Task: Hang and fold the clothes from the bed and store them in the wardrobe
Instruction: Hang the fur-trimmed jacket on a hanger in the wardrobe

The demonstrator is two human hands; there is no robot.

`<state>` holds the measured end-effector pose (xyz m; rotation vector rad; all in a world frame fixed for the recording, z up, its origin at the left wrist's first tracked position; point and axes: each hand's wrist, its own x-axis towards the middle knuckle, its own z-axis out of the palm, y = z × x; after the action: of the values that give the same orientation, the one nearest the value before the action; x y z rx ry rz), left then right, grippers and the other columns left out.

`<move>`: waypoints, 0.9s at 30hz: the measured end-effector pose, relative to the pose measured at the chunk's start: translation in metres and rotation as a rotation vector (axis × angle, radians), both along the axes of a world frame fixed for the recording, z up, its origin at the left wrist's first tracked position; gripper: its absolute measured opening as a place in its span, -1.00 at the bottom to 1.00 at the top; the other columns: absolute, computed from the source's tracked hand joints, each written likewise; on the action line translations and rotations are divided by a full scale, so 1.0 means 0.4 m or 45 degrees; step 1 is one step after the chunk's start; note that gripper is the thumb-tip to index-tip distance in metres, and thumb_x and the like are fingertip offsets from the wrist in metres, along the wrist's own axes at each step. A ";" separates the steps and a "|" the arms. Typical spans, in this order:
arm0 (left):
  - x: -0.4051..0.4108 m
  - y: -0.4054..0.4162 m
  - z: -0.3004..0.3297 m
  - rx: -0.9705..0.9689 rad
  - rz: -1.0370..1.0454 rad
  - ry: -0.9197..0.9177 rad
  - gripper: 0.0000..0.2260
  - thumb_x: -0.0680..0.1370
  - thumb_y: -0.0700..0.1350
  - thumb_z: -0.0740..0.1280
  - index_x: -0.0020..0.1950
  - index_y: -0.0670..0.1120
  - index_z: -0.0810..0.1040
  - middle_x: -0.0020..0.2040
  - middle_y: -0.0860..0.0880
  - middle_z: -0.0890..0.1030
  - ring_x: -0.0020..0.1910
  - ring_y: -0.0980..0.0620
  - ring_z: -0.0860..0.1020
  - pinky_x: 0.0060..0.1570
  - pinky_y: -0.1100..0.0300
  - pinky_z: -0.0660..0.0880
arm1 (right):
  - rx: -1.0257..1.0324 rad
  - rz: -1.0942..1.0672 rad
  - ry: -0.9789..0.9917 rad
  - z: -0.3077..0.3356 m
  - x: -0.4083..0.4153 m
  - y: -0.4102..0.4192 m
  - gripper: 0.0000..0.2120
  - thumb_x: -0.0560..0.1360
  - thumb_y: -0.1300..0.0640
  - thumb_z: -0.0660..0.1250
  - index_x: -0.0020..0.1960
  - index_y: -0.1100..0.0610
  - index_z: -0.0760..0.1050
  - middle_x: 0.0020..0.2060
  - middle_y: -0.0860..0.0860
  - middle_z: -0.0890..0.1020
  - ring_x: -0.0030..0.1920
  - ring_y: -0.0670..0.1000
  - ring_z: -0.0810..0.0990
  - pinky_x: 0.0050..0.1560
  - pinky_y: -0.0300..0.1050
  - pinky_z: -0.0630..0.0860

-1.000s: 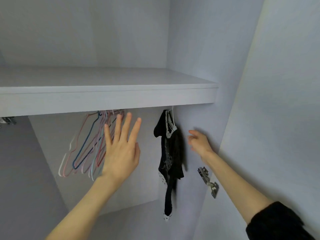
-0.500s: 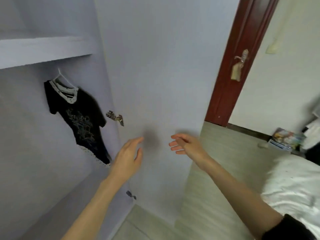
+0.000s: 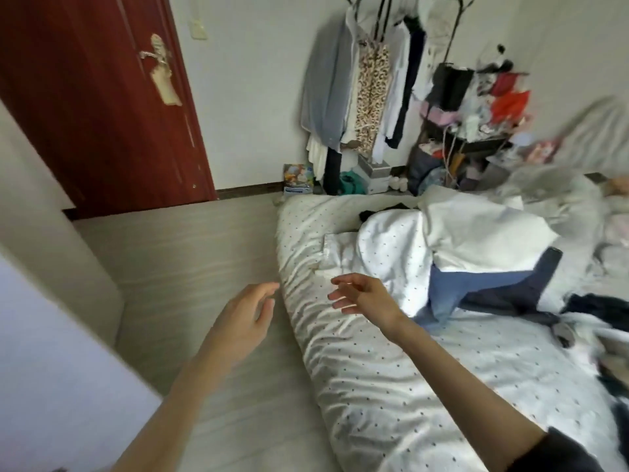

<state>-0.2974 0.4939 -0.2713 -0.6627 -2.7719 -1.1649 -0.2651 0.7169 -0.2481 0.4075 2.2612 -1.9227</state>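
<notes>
At the far left edge of the frame a pale wardrobe panel [image 3: 51, 352] fills the lower corner, and above it the dark red door [image 3: 95, 107] with its worn handle takes the upper left. Your left hand [image 3: 243, 323] hangs over the wood-look floor [image 3: 190, 253] in the lower middle, fingers loosely spread and holding nothing, its fingertips just beside the edge of the bed [image 3: 391, 386]. Your right hand [image 3: 362, 296] floats over the dotted white sheet near that edge, fingers relaxed and slightly curled, also empty; the two hands are near each other but apart. Right of it, in the middle right of the frame, the clothes lie heaped on the bed: a white garment [image 3: 476, 240] on top, a blue and navy piece [image 3: 483, 287] beneath it, and dark items [image 3: 599, 304] toward the right edge, which is blurred. In the upper middle, against the wall, a clothes rack [image 3: 374, 80] holds hanging garments, with cluttered shelves [image 3: 476, 107] just to its right.
</notes>
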 end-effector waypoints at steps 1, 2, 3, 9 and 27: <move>0.005 0.079 -0.013 -0.002 -0.053 -0.018 -0.75 0.56 -0.25 0.27 0.23 -0.13 0.54 0.13 -0.05 0.60 0.10 0.03 0.58 0.09 0.22 0.45 | 0.000 -0.054 -0.017 -0.010 0.032 0.075 -0.85 0.61 0.26 0.16 0.10 0.19 0.49 -0.22 0.03 0.63 -0.29 -0.06 0.61 -0.14 -0.19 0.51; 0.013 0.154 -0.026 -0.018 -0.101 -0.050 -0.75 0.56 -0.23 0.26 0.24 -0.12 0.53 0.14 -0.03 0.60 0.12 0.06 0.57 0.09 0.28 0.42 | -0.012 -0.106 -0.024 -0.022 0.063 0.147 -0.86 0.61 0.26 0.17 0.08 0.18 0.48 -0.24 0.02 0.63 -0.31 -0.08 0.61 -0.14 -0.19 0.51; 0.021 0.237 -0.039 -0.025 -0.153 -0.085 -0.75 0.57 -0.22 0.26 0.24 -0.12 0.52 0.15 -0.03 0.59 0.13 0.07 0.55 0.10 0.31 0.40 | -0.016 -0.163 -0.039 -0.032 0.095 0.223 -0.87 0.61 0.26 0.17 0.07 0.16 0.48 -0.25 0.02 0.63 -0.32 -0.10 0.61 -0.15 -0.20 0.50; 0.105 0.714 -0.117 -0.135 -0.533 -0.213 -0.73 0.59 -0.21 0.21 0.29 -0.14 0.47 0.22 -0.06 0.55 0.21 0.01 0.51 0.18 0.13 0.43 | 0.056 -0.499 -0.129 -0.096 0.291 0.648 -0.86 0.58 0.27 0.19 0.08 0.15 0.50 -0.23 0.02 0.64 -0.27 -0.06 0.61 -0.19 -0.23 0.50; 0.181 1.503 -0.607 -1.179 -1.231 -0.113 -0.47 0.65 -0.04 0.05 0.55 0.08 -0.14 0.55 -0.04 -0.26 0.51 -0.10 -0.26 0.46 -0.11 -0.11 | 0.987 -0.779 -0.712 -0.571 0.530 1.407 -0.49 0.57 0.18 0.19 0.49 0.14 0.15 0.40 0.14 0.29 0.35 0.21 0.29 0.30 0.05 0.27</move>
<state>-0.2250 1.0951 -0.5143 -2.1891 -2.9680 0.2575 -0.0532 1.2796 -0.4764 1.6344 2.5077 -0.7681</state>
